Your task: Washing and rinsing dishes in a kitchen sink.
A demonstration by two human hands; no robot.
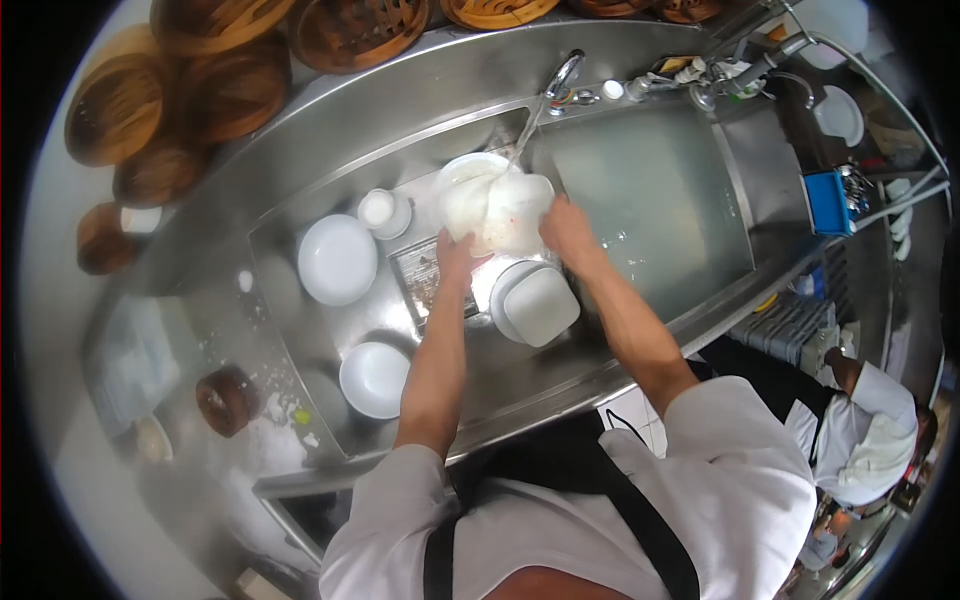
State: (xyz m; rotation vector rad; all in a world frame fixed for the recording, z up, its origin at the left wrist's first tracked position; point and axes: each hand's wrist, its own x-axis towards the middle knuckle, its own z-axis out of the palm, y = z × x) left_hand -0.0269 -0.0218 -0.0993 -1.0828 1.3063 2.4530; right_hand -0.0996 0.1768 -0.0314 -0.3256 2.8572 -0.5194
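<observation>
Both hands hold a white dish (521, 214) in the left sink basin, where a stream of tap water falls near its far edge. My right hand (568, 231) grips the dish's right edge. At its near left edge is my left hand (455, 260), with the thumb against it. Motion blur hides the dish's exact outline, and reddish specks show on its surface. Behind it, partly covered, stands a round white bowl (480, 161). Closer to me a squarish white dish (543, 306) lies tilted on another white dish. A metal drain grate (421, 274) shows beside my left hand.
White bowls (337, 259) and small stacked cups (377, 209) stand in the basin. Cloudy water fills the right basin (645, 202). The faucet (561, 79) rises behind. Wooden bowls (116, 109) line the back left ledge. A co-worker (870, 435) stands at right.
</observation>
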